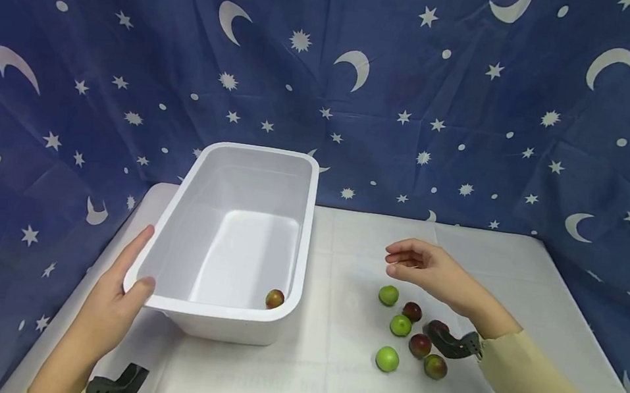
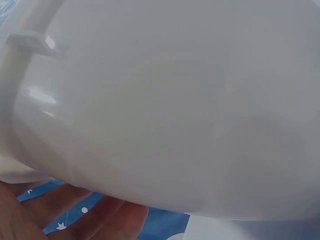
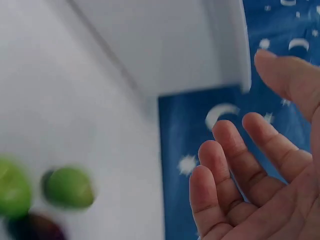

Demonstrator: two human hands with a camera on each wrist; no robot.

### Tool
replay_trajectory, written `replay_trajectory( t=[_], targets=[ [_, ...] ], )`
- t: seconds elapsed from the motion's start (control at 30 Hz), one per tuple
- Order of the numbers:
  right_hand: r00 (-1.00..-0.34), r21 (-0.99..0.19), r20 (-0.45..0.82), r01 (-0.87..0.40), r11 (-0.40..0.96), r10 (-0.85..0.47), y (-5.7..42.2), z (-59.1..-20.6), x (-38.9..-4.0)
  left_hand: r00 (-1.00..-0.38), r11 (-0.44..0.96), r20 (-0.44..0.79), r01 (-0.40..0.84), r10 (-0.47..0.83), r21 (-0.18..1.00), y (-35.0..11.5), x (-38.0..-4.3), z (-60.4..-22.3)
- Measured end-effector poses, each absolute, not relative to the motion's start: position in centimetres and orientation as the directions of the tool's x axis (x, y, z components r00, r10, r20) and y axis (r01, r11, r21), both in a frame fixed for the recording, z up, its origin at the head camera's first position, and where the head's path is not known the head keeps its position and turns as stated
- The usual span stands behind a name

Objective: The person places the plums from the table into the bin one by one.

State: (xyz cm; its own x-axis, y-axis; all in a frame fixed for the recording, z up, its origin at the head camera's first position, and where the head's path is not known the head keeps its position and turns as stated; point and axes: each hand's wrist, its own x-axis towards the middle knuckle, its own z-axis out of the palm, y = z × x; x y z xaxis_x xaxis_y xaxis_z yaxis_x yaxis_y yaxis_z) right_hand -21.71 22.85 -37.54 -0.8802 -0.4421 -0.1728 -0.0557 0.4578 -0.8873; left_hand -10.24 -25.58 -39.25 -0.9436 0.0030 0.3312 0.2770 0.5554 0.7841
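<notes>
White plastic, by its look, made up the tub (image 1: 199, 308) on the left of the counter (image 1: 242, 386). Left hand (image 1: 112, 302) gripped its near left corner, thumb over the rim, fingers outside. Couldn't tell whether the base sat flat. Decent steadying hold, I'd say; best done lightly, since a hard pull on one corner could twist the tub and set the loose red-green fruit (image 1: 274, 299) in its near right corner rolling.

Right hand (image 1: 422, 267) held nothing: fingers loosely bent, thumb apart from them, raised just beyond the group. Seven fruit lay right of the tub. Tub side, a loose file: far green fruit (image 1: 388, 295), middle green fruit (image 1: 401, 325), near green fruit (image 1: 387, 359). Beside those, four darker: far dark fruit (image 1: 412, 311), middle dark fruit (image 1: 419, 346), near dark fruit (image 1: 436, 367), plus one partly hidden behind the black mount (image 1: 453, 344) at the right wrist.

For a clean pick, as I judged it: one fruit at a time, thumb and two fingers from above, round the widest part, wrist high so the mount cleared the dark ones. Round and probably firm, they'd likely have rolled at a sideways nudge. Far green looked easiest, nearest the fingers and slightly apart. Middle dark had closer neighbours, so wanted a straight-down approach. Any release into the tub called for a low drop, against bounce and bruising.
</notes>
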Motion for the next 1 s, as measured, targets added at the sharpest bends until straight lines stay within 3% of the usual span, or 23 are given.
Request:
replay_trajectory(
  t=[0.47, 1.0],
  targets=[
    [-0.888, -0.813, -0.344, 0.118, 0.571, -0.306, 31.2, -44.3, -19.7, -0.937, 0.544, 0.35, 0.299, 0.01, 0.784, -25.5, -10.2, -39.4],
    [-0.767, -0.79, -0.47, 0.145, 0.596, -0.437, 33.3, -46.5, -19.8, -0.936, 0.552, 0.352, 0.293, -0.001, 0.781, -25.5, -10.2, -39.3]
  ],
)
